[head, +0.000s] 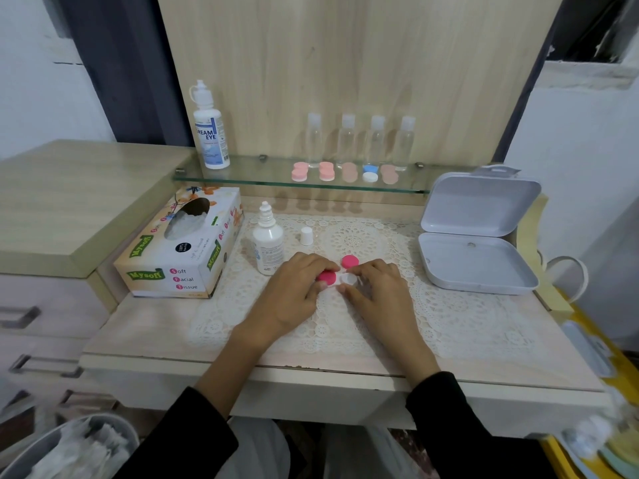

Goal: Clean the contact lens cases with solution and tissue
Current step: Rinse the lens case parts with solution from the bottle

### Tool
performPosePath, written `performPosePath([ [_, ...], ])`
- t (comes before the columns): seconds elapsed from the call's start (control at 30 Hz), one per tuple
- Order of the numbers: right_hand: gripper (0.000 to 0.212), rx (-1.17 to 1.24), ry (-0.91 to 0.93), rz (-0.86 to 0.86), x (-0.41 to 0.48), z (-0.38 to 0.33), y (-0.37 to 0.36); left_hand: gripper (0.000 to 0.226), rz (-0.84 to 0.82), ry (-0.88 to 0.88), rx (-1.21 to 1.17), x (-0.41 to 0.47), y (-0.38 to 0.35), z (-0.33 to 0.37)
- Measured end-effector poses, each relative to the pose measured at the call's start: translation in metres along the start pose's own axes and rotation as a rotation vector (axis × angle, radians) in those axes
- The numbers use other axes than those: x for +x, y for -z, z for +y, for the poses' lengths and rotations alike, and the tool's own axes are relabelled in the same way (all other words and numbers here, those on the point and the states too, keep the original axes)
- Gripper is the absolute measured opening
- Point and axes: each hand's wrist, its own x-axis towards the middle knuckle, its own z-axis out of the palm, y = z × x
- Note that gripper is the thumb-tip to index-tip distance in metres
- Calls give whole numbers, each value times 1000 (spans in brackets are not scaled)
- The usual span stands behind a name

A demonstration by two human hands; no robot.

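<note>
Case: the contact lens case [340, 280] lies on the lace mat [449, 305] at the near middle. Its right well is open and white, and its left well sits under a pink cap [326, 277].
Left hand: the left hand [294, 288] curls its fingertips round that pink cap, probably to twist it off.
Right hand: the right hand [377, 288] pinches the case's white body beside the open well, steadying it.
Loose cap: a second pink cap [350, 261] lies just beyond the case, between the two hands.
Solution: the small solution bottle [267, 242] stands uncapped just left of the left hand, with its white cap [306, 235] apart on the mat.
Tissue: the tissue box [183, 243] sits far left, untouched.
Risk, spill: a sideways swing of the left wrist could topple the open bottle, which would leak into the lace.
Risk, slip: the case looks small and slick. If the cap frees suddenly, the case may skid or flip and knock the loose cap away.
</note>
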Motion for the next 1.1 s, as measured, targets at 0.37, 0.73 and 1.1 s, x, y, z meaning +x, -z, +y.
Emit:
performPosePath([
  [0.37, 28, -11, -9, -4, 0, 0, 0, 35, 58, 26, 1, 0, 0, 3],
  [0.73, 28, -6, -10, -2, 0, -1, 1, 36, 29, -31, 25, -1, 1, 4],
  [1.1, 27, 13, -14, 1, -2, -3, 2, 31, 46, 53, 85, 1, -1, 1],
])
